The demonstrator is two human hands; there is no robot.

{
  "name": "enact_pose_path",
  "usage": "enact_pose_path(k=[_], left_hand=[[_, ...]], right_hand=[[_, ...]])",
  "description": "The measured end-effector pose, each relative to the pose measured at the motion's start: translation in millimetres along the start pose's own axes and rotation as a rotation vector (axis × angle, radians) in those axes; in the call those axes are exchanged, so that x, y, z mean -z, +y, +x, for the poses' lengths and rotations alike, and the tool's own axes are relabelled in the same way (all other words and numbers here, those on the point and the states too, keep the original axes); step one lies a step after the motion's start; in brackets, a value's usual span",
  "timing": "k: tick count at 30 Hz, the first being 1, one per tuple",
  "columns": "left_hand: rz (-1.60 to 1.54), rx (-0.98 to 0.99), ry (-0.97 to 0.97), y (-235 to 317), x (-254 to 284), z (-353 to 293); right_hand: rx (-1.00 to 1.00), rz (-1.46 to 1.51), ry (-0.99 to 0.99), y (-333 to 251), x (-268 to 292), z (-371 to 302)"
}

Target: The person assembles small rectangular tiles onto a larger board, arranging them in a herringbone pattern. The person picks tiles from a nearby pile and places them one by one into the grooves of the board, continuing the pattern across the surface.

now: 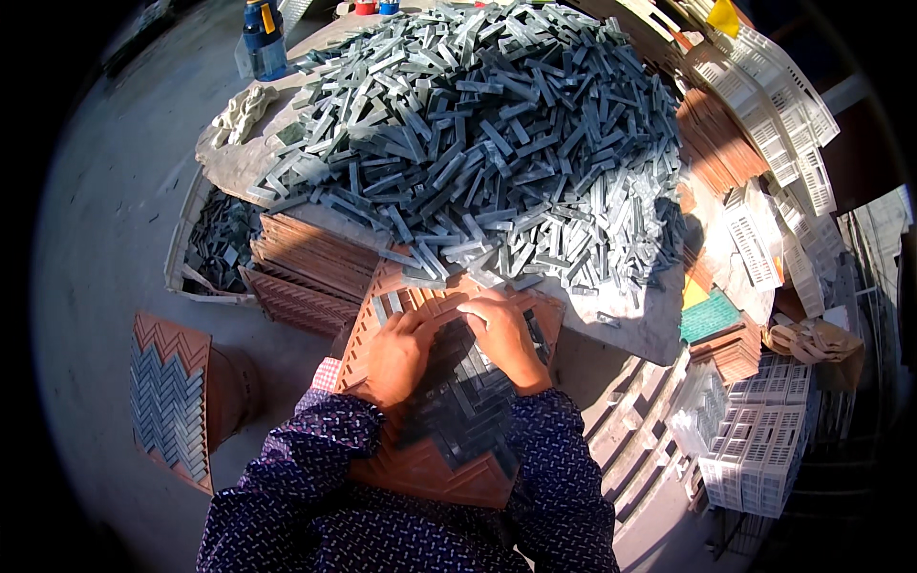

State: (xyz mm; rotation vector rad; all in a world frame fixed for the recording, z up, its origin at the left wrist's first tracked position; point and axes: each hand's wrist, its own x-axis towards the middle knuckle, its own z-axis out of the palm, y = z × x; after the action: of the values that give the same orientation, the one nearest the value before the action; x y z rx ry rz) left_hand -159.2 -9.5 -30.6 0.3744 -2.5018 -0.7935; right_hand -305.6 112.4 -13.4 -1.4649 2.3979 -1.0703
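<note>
Both your left grip [394,358] and right grip [503,336] overlie the tray [435,475], closure unclear; grey strips [478,143] heap beyond them.

The grey strips [497,134] appeared stone-like, matt and dusty. The ridged tray [430,473] presented a matt, plastic-like finish. Sleeves [306,444] were of cloth; the white crates [755,454], smooth plastic; the bottle [267,53], glossy and translucent; the floor [105,248], matt and concrete-like.

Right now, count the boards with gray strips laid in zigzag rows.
2: the near board, under the left hand and right hand; the other board, lower left. Stacks may hide more.
</note>
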Motion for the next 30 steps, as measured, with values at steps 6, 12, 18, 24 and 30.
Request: enact_pose_path(k=[6, 12, 18, 24, 30], left_hand=[[-0.036, -0.029, -0.082, -6.5, -4.7, 0.1], [-0.09, -0.014, -0.039, -1.0, -1.9, 0.0], [-0.233, 0.053, -0.05, -15.2, 23.8, 5.7], [-0.373, 0.068, 0.058, -2.8, 25.3, 23.3], [-0.441, 0.089, -0.169, -9.8, 13.8, 16.5]], right_hand=[[-0.083, 0.114, 0.153, -8.3, 3.0, 17.7], [-0.151, -0.074, 0.222, -16.9, -29.6, 49.7], [-0.363, 0.111, 0.121, -5.7, 7.5, 43.0], [-0.054, 0.112, -0.066, -19.2, 42.4, 10.2], [0.077, 0.133, -0.069, -20.8, 32.3, -0.5]])
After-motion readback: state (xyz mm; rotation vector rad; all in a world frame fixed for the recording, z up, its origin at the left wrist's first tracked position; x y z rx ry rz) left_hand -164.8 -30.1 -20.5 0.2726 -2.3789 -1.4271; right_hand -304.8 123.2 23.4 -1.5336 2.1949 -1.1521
